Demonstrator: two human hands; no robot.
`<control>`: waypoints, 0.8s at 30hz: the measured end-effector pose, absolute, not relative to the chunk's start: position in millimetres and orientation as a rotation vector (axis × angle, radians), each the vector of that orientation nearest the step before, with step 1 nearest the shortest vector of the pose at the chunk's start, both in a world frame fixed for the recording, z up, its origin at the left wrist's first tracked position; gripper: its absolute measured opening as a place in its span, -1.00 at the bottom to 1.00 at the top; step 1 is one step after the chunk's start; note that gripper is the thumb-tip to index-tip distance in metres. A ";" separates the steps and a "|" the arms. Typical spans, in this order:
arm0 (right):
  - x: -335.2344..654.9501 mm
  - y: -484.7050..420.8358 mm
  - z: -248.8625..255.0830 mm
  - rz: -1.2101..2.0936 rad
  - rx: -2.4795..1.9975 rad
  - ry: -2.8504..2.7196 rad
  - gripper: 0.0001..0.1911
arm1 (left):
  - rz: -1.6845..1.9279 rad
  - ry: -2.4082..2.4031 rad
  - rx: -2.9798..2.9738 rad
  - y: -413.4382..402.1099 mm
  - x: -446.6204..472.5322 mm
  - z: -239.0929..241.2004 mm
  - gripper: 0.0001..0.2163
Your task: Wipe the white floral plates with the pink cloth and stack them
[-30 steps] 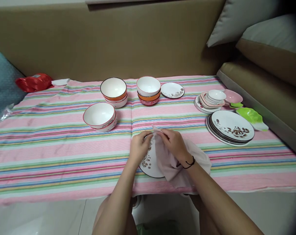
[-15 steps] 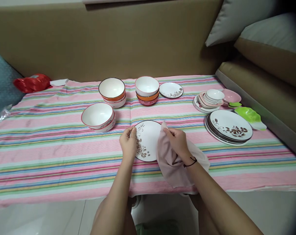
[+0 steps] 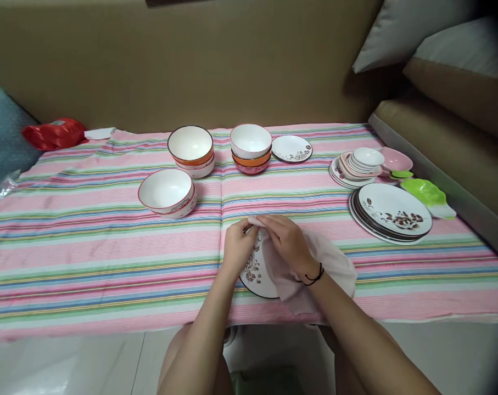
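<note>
A white plate (image 3: 262,274) with a brown flower print and dark rim is in front of me, partly covered by a pale pink cloth (image 3: 290,282). At its upper left edge, my left hand (image 3: 239,244) is closed with fingers gripping the rim. My right hand (image 3: 285,241) is closed on the cloth and presses it over the plate's far edge, close to the left fingertips. The cloth drapes under my right wrist and hides the plate's right side.
Stacked bowls stand behind: a front-left pair (image 3: 166,192), a back-left stack (image 3: 191,148) and a middle stack (image 3: 251,144). A single plate (image 3: 292,148) lies beside them. At right are stacked plates (image 3: 392,211), small dishes (image 3: 367,159) and a green leaf-shaped dish (image 3: 425,192).
My right hand has moved left with the cloth along the plate's far edge, now beside my left hand. My left hand and the plate have shifted slightly right and nearer.
</note>
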State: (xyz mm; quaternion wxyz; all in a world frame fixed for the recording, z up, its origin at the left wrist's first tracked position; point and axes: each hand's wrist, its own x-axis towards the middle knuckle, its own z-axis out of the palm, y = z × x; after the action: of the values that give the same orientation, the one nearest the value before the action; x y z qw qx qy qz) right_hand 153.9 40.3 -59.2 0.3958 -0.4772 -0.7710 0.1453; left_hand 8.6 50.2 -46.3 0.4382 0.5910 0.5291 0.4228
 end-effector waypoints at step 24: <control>151.0 41.6 -53.1 0.221 -1.202 -1.867 -0.64 | 1.153 1.113 1.285 49.9 4.1 -43.9 -0.52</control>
State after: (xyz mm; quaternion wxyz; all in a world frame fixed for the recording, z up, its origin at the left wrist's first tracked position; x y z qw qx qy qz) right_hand 151.0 41.6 -53.1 0.4394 -0.4839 -0.7515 0.0891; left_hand 4.1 49.9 -43.9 0.5175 0.5354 0.4637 0.4802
